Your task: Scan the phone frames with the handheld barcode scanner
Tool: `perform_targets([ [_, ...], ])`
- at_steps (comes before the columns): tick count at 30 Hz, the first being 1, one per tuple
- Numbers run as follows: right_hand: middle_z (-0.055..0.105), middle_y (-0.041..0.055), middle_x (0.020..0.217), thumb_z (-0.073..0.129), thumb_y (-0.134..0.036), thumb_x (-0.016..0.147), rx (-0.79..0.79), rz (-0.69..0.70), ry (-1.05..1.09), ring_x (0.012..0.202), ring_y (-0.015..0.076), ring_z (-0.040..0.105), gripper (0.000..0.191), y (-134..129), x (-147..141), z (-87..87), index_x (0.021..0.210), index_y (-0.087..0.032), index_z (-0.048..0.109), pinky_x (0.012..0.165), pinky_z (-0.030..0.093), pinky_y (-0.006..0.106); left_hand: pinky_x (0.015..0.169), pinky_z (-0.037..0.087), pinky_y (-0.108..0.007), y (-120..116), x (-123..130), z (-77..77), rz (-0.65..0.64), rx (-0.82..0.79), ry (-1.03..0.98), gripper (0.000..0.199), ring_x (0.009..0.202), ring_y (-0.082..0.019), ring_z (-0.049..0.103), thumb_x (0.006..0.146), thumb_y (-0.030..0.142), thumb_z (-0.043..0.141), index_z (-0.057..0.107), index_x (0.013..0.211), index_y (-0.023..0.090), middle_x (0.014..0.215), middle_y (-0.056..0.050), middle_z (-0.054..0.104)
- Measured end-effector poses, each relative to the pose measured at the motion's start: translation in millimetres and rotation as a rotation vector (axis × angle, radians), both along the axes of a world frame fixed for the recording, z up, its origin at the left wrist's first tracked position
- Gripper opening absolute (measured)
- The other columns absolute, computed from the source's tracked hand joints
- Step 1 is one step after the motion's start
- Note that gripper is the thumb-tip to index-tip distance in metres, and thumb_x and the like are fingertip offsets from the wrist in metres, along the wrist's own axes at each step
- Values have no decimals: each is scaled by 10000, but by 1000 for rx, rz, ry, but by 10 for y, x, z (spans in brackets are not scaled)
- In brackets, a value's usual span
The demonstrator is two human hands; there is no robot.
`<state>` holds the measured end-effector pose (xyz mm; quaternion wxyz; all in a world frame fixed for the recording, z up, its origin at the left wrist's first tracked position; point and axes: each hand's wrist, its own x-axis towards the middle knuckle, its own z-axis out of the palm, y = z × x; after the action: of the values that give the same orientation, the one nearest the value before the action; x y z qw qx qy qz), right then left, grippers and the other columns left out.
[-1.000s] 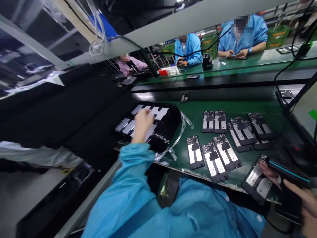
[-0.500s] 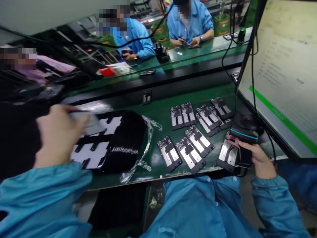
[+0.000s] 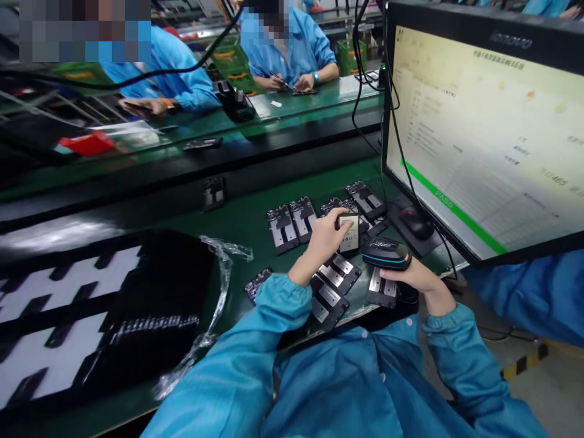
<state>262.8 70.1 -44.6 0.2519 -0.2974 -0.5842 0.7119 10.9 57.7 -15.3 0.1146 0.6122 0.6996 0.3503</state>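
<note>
My left hand [image 3: 327,236] grips a flat battery [image 3: 349,232] by its edges, with its printed label facing me, above the phone frames in mid-table. Just right of it, my right hand [image 3: 417,275] is wrapped round a black handheld scanner [image 3: 386,253] with a blue-green stripe. The scanner's head points toward the battery. Under the scanner lies one phone frame [image 3: 381,288]. Several more phone frames [image 3: 283,229] rest on the green table, some overlapping and some partly hidden by my left hand and sleeve.
A black tray [image 3: 168,274] with pale flat pieces lies at the left, beside crumpled clear plastic [image 3: 223,286]. At the right stand a monitor [image 3: 483,134] showing a green PASS bar and a black mouse [image 3: 416,222]. Cables hang before it. Two people in blue work across the bench.
My left hand has moved right from above the tray, carrying the battery to beside the scanner. The view has turned right, showing more of the monitor. My right hand still holds the scanner.
</note>
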Motion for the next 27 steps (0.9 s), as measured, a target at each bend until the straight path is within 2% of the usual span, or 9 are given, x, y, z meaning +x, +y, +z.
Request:
perform_targets([
  [4, 723, 61, 1233, 887, -288, 670, -62, -18, 56, 1217, 308, 610, 531, 44, 52, -53, 1169, -236, 714, 1145, 366, 542, 663, 445, -270, -8, -10, -42, -29, -37, -92, 319, 658, -157, 582, 898, 320, 578, 630, 1179, 177, 775, -17, 654],
  [7, 709, 80, 1257, 816, -400, 757, -148, -79, 140, 1241, 312, 601, 411, 150, 125, -131, 1118, -224, 728, 1127, 402, 531, 682, 471, -275, -118, 100, -157, -225, -138, -223, 328, 755, -171, 619, 935, 312, 506, 590, 1223, 178, 926, -50, 687],
  [10, 701, 95, 1268, 749, -485, 805, -225, -143, 206, 1280, 310, 573, 327, 267, 192, -207, 977, -207, 760, 1142, 401, 491, 748, 493, -290, -254, 350, -315, -461, -236, -304, 289, 842, -180, 629, 929, 312, 537, 613, 1171, 174, 1039, -71, 684],
  [12, 716, 106, 1238, 750, -494, 803, -266, -167, 218, 1270, 310, 582, 312, 314, 216, -248, 888, -194, 765, 1155, 387, 479, 778, 494, -304, -306, 537, -412, -521, -227, -318, 265, 862, -186, 618, 926, 313, 557, 636, 1137, 174, 1032, -81, 669],
  [16, 711, 110, 1244, 778, -480, 784, -313, -182, 228, 1270, 311, 581, 297, 334, 210, -298, 824, -187, 752, 1152, 401, 466, 901, 489, -355, -303, 726, -534, -528, -104, -302, 252, 998, -213, 592, 934, 316, 556, 658, 1133, 200, 1057, -98, 607],
  [19, 710, 120, 1244, 801, -484, 760, -323, -202, 221, 1272, 316, 579, 307, 357, 178, -306, 802, -185, 744, 1145, 414, 465, 1052, 422, -453, -309, 701, -572, -526, -55, -183, 263, 1185, -261, 522, 927, 329, 568, 665, 1146, 220, 1189, -122, 568],
  [22, 710, 134, 1242, 797, -494, 759, -319, -233, 209, 1277, 322, 575, 328, 352, 171, -264, 848, -182, 750, 1154, 399, 481, 1141, 322, -554, -430, 698, -594, -543, -84, -17, 257, 1387, -334, 361, 900, 313, 599, 671, 1130, 223, 1387, -146, 481],
  [25, 663, 102, 1329, 797, -480, 761, -288, -289, 214, 1337, 307, 519, 362, 149, 278, -187, 993, -207, 748, 1181, 354, 481, 1181, 214, -623, -688, 844, -638, -413, -101, 81, 443, 1503, -370, 148, 887, 243, 588, 544, 1326, 200, 1546, -177, 330],
  [27, 595, 57, 1420, 774, -462, 793, -249, -345, 209, 1378, 288, 471, 383, -140, 422, -158, 1108, -251, 721, 1198, 322, 479, 1168, 189, -667, -888, 1020, -700, -275, -126, 73, 616, 1503, -402, 129, 873, 233, 592, 393, 1452, 158, 1547, -234, 315],
])
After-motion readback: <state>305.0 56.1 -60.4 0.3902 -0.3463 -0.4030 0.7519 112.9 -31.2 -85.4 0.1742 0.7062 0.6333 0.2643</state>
